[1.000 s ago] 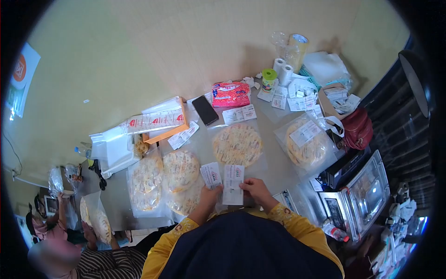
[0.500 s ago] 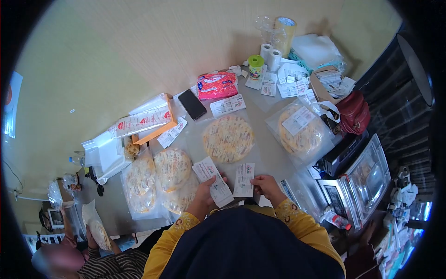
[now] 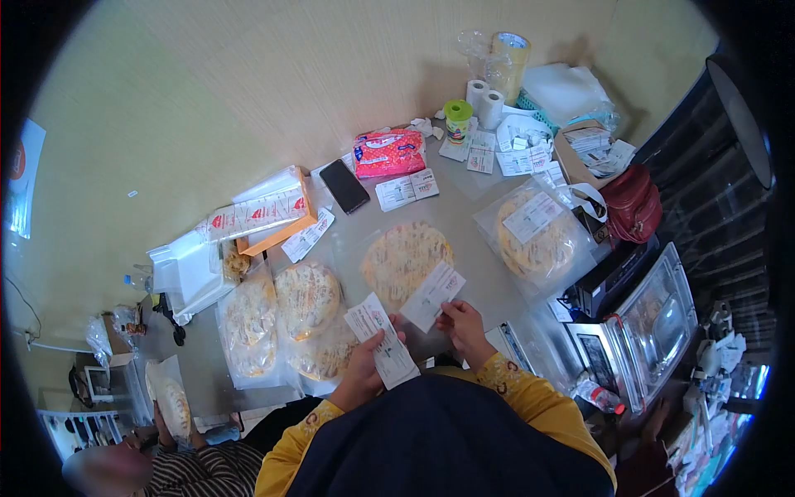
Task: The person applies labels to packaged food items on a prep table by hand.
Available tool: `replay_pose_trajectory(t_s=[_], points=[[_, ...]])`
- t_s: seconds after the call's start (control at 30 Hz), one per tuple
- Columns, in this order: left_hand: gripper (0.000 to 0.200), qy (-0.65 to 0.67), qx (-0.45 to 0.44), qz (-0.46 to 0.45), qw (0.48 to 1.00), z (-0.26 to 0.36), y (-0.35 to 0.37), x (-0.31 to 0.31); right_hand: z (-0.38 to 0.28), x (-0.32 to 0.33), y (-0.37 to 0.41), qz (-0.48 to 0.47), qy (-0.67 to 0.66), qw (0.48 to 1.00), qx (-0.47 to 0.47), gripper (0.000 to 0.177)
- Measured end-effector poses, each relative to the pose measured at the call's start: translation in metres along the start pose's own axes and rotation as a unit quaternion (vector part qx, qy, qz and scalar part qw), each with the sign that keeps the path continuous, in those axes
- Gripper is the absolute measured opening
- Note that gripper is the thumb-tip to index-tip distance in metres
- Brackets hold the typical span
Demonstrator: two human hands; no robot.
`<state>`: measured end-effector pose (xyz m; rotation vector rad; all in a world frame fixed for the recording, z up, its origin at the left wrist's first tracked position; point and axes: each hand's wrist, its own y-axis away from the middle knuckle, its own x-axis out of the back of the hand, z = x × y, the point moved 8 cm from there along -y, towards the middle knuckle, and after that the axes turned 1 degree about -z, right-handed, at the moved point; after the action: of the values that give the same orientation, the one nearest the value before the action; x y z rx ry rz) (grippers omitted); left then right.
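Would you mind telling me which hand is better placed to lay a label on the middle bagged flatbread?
Right. The right hand holds a single label over that flatbread's near edge; the left hand grips the label stack.

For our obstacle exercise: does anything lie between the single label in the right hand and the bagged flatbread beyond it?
Nothing visible does. The right hand holds the label overlapping the bagged flatbread; the stack in the left hand sits aside.
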<state>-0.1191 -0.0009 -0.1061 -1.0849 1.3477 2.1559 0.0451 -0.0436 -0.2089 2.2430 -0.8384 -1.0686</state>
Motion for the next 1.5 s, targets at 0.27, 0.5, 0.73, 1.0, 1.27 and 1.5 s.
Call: replay_pose_trajectory(t_s=[0.27, 0.5, 0.73, 1.0, 1.27, 1.5], points=[[0.043, -0.029, -0.003, 0.017, 0.999, -0.010, 0.007, 0.007, 0.016, -0.057, -0.061, -0.013, 0.071, 0.993, 0.097, 0.015], [0.040, -0.035, -0.004, 0.015, 0.999, -0.007, 0.007, 0.007, 0.003, -0.075, -0.055, -0.047, 0.028, 0.998, 0.035, 0.019], [0.040, -0.022, 0.029, 0.021, 0.999, -0.006, 0.003, 0.029, 0.003, -0.063, 0.014, -0.235, -0.043, 0.969, -0.064, 0.037], [0.041, 0.011, -0.032, -0.012, 0.999, 0.023, 0.020, 0.023, -0.064, -0.099, 0.003, -0.173, 0.051, 0.981, 0.065, 0.038], [0.039, 0.028, -0.051, -0.009, 0.998, 0.028, 0.020, 0.016, -0.201, -0.086, 0.050, -0.112, 0.137, 0.968, 0.180, 0.033], [0.040, -0.095, -0.111, 0.067, 0.987, 0.039, 0.024, 0.009, -0.284, 0.023, 0.049, -0.056, 0.090, 0.968, 0.227, 0.030]])
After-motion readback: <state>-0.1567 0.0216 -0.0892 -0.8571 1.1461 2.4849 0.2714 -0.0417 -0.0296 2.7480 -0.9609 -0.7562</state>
